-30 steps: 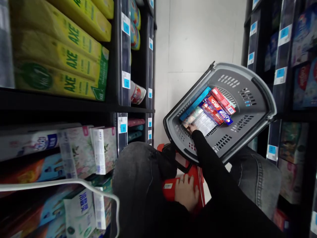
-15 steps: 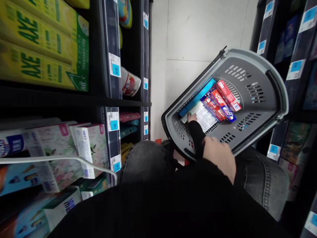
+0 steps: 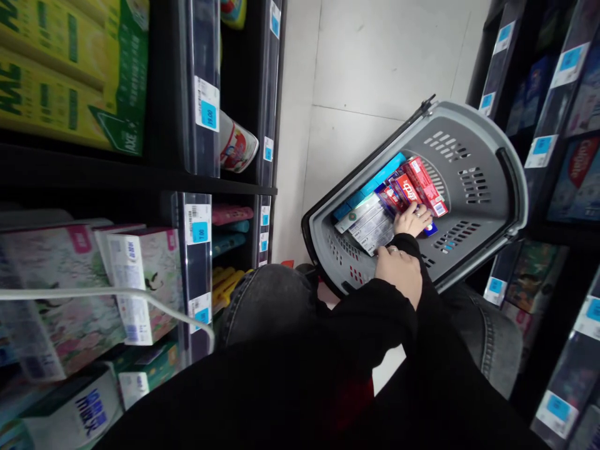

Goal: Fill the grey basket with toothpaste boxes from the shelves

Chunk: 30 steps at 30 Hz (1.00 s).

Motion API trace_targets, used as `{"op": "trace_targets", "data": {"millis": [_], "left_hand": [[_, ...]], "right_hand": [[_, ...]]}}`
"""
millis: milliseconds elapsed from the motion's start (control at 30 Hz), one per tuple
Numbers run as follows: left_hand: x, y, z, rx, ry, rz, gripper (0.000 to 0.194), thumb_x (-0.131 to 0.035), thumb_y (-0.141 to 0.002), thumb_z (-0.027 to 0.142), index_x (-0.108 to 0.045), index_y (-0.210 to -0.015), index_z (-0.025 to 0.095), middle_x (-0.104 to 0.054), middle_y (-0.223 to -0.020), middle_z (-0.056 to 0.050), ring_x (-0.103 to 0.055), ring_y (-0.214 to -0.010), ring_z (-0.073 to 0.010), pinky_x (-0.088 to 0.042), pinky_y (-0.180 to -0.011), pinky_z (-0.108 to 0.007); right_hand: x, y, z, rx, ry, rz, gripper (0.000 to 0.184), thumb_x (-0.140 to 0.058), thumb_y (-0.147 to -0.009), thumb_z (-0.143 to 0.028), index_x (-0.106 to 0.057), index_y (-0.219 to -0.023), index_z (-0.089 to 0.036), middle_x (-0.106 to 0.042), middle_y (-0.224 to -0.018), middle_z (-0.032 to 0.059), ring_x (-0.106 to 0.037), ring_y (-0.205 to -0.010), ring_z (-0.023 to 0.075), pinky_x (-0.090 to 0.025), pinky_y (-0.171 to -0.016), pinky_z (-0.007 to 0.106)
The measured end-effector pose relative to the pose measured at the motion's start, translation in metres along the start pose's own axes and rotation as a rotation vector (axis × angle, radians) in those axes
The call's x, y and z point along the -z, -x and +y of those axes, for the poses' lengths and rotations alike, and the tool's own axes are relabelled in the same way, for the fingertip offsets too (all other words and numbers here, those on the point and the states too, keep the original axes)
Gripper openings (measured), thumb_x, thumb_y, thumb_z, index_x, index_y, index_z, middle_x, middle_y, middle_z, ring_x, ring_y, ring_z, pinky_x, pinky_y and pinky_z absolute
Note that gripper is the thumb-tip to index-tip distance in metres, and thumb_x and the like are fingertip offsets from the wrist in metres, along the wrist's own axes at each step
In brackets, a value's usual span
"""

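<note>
My right hand reaches into the grey shopping basket, a ring on one finger. Its fingers curl over a red and blue toothpaste box, beside another red box. My left hand, also ringed, is bent with fingers curled against my right sleeve; what lies under them is hidden. To the left of the toothpaste in the basket lies a silver-white box with printed panels. A bright blue pack lines the basket's far side wall.
Shelves on the left hold yellow-green AXE packs, floral boxes and a white-red can. A white cable crosses in front of them. More stocked shelves with price tags stand at right. My knee sits by the basket.
My right hand has moved from the silver-white box rightward to the toothpaste boxes. My left hand has shifted slightly up and left. The view has shifted a little.
</note>
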<state>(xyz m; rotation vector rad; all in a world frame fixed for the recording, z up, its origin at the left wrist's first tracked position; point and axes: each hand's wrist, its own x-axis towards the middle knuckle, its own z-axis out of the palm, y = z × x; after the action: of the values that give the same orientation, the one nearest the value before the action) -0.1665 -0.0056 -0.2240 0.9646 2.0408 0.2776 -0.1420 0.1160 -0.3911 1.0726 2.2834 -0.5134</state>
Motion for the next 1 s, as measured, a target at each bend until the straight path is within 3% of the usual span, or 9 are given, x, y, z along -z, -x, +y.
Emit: {"op": "trace_targets", "data": {"millis": [67,133,233,333,433,567,667,833,1000], "left_hand": [[-0.003,-0.002,0.000,0.030,-0.032,-0.032,0.042,-0.034,-0.092,0.008,-0.058,-0.126,0.001,-0.066,-0.112,-0.023,-0.058,-0.107,-0.0324,-0.041,-0.086,-0.047],[-0.007,-0.004,0.001,0.040,-0.049,-0.062,0.043,-0.034,-0.093,0.011,-0.058,-0.128,0.002,-0.065,-0.115,-0.022,-0.057,-0.110,-0.0333,-0.041,-0.088,-0.047],[-0.012,-0.005,0.001,0.046,-0.033,-0.056,0.043,-0.035,-0.094,0.014,-0.058,-0.129,0.003,-0.066,-0.114,-0.022,-0.056,-0.111,-0.0341,-0.040,-0.089,-0.048],[-0.016,-0.006,0.000,0.070,0.038,0.012,0.042,-0.036,-0.094,0.014,-0.060,-0.125,0.001,-0.066,-0.111,-0.024,-0.056,-0.111,-0.0345,-0.038,-0.091,-0.050],[-0.019,-0.007,-0.003,0.070,0.069,0.044,0.042,-0.035,-0.093,0.013,-0.060,-0.124,-0.002,-0.065,-0.109,-0.026,-0.056,-0.110,-0.0345,-0.037,-0.092,-0.051],[-0.017,-0.010,-0.005,0.061,-0.007,-0.025,0.044,-0.032,-0.094,0.013,-0.058,-0.127,0.000,-0.065,-0.113,-0.024,-0.056,-0.110,-0.0349,-0.038,-0.089,-0.050],[-0.010,-0.011,-0.009,0.075,-0.045,-0.047,0.042,-0.033,-0.094,0.013,-0.058,-0.128,0.004,-0.065,-0.116,-0.022,-0.056,-0.111,-0.0326,-0.039,-0.090,-0.049],[0.007,-0.011,-0.019,0.068,-0.003,-0.091,0.041,-0.049,-0.094,0.030,-0.057,-0.126,0.006,-0.062,-0.123,-0.020,-0.057,-0.114,-0.0308,-0.040,-0.094,-0.044],[0.013,-0.011,-0.023,0.139,-0.054,-0.083,0.043,-0.047,-0.094,0.033,-0.055,-0.128,0.008,-0.060,-0.126,-0.019,-0.054,-0.118,-0.0314,-0.040,-0.096,-0.044]], "right_hand": [[-0.006,-0.045,0.011,0.011,0.091,0.201,0.063,-0.057,-0.082,-0.030,-0.039,-0.139,-0.011,-0.029,-0.148,0.0268,-0.023,-0.136,0.0425,-0.019,-0.106,0.067],[-0.012,-0.072,0.024,0.056,0.185,0.351,0.073,-0.062,-0.080,-0.034,-0.033,-0.141,-0.007,-0.028,-0.147,0.0281,-0.022,-0.135,0.0423,-0.017,-0.107,0.066],[-0.013,-0.089,0.040,0.143,0.261,0.445,0.082,-0.067,-0.078,-0.045,-0.032,-0.142,-0.007,-0.031,-0.145,0.0258,-0.025,-0.133,0.0401,-0.014,-0.111,0.062],[0.002,-0.097,0.046,0.211,0.326,0.491,0.097,-0.068,-0.075,-0.055,-0.022,-0.147,-0.008,-0.023,-0.149,0.0258,-0.017,-0.136,0.0417,-0.012,-0.111,0.061],[0.026,-0.111,0.043,0.257,0.405,0.459,0.113,-0.072,-0.071,-0.057,-0.009,-0.150,-0.005,-0.021,-0.148,0.0297,-0.019,-0.135,0.0433,-0.017,-0.109,0.060],[0.045,-0.126,0.035,0.258,0.444,0.249,0.110,-0.077,-0.069,-0.048,-0.014,-0.146,-0.002,-0.037,-0.136,0.0298,-0.044,-0.118,0.0371,-0.035,-0.100,0.047],[0.045,-0.125,0.030,0.232,0.453,0.209,0.100,-0.079,-0.067,-0.041,-0.023,-0.140,-0.002,-0.044,-0.130,0.0271,-0.052,-0.109,0.0345,-0.041,-0.095,0.042],[0.043,-0.117,0.031,0.230,0.417,0.272,0.083,-0.071,-0.074,-0.041,-0.030,-0.136,-0.004,-0.045,-0.129,0.0268,-0.057,-0.106,0.0342,-0.044,-0.091,0.041],[0.039,-0.113,0.043,0.186,0.370,0.149,0.099,-0.076,-0.071,-0.036,-0.020,-0.145,-0.001,-0.039,-0.138,0.0329,-0.052,-0.119,0.0383,-0.039,-0.099,0.042]]}}
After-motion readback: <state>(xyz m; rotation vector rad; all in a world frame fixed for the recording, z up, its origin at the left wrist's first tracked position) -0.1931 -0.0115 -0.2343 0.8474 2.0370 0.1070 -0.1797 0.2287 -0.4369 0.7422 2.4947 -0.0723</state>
